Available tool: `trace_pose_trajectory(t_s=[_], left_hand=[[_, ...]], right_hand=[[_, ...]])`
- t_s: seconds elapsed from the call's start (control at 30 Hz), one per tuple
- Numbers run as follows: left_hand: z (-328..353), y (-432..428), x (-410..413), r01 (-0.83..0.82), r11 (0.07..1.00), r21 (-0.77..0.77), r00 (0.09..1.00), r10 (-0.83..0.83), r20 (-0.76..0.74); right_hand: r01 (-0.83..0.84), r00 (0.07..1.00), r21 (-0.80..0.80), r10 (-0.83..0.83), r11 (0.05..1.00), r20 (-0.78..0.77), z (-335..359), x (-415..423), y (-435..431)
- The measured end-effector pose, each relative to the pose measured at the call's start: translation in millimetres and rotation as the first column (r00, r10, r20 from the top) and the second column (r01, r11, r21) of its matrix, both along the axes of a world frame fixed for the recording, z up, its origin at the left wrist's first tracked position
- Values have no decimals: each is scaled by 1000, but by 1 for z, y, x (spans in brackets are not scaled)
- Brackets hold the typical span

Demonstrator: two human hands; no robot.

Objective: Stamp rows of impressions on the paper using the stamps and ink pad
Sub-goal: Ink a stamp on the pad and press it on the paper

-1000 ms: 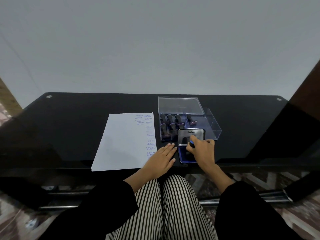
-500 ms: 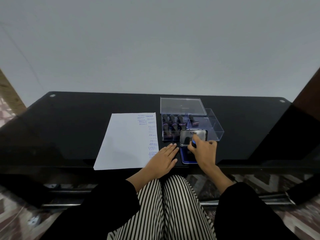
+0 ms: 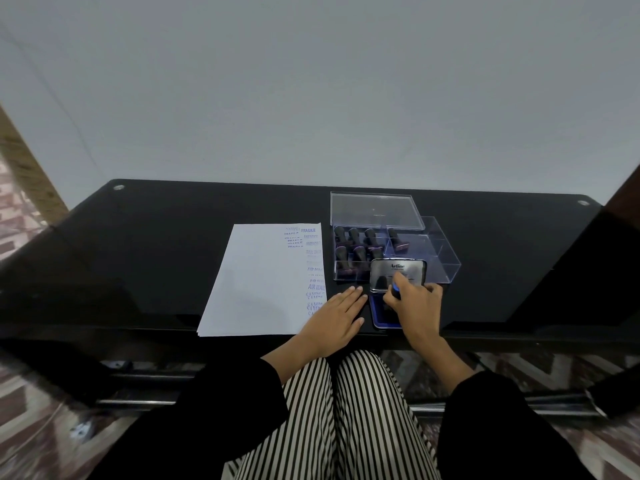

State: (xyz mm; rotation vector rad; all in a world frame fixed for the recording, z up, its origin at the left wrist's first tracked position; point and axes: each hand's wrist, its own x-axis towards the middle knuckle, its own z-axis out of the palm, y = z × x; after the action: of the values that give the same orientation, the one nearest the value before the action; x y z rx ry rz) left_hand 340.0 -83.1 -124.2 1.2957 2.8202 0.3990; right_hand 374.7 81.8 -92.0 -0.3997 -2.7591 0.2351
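— Status, right grip [image 3: 417, 306]?
— Curled tight round a blue-topped stamp [image 3: 395, 289], down at the ink pad [image 3: 379, 315]; contact hidden.
— And left grip [image 3: 337, 318]?
— Fingers straight, flat on the paper [image 3: 263, 282] corner, just left of the ink pad.
— Behind the ink pad?
— On the worktop [image 3: 173, 254], a clear box [image 3: 446, 261], more stamps [image 3: 356, 251] inside.

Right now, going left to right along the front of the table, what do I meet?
paper → left hand → right hand, which grips a stamp over the ink pad. The box sits farther back above the pad, so I leave it out.
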Motion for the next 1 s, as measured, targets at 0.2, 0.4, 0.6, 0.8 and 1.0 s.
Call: trace_pose_trajectory(t_s=[0.2, 0.4, 0.6, 0.8, 1.0], left_hand=[[-2, 0, -1, 3, 1000, -2, 1000, -3, -11], [-2, 0, 0, 6, 1000, 11, 1000, -5, -15], [3, 1, 0, -9, 999, 46, 998, 6, 57], [37, -4, -12, -32, 961, 275, 997, 12, 74], [75, -39, -49, -145, 858, 492, 987, 160, 12]], right_hand=[[-16, 1000, -14, 16, 1000, -17, -2, -2, 1], [-24, 1000, -27, 24, 999, -11, -1, -1, 0], [-24, 998, -6, 24, 1000, -52, -1, -2, -3], [-21, 999, 18, 22, 1000, -31, 13, -3, -5], [-104, 956, -87, 75, 991, -285, 56, -30, -36]])
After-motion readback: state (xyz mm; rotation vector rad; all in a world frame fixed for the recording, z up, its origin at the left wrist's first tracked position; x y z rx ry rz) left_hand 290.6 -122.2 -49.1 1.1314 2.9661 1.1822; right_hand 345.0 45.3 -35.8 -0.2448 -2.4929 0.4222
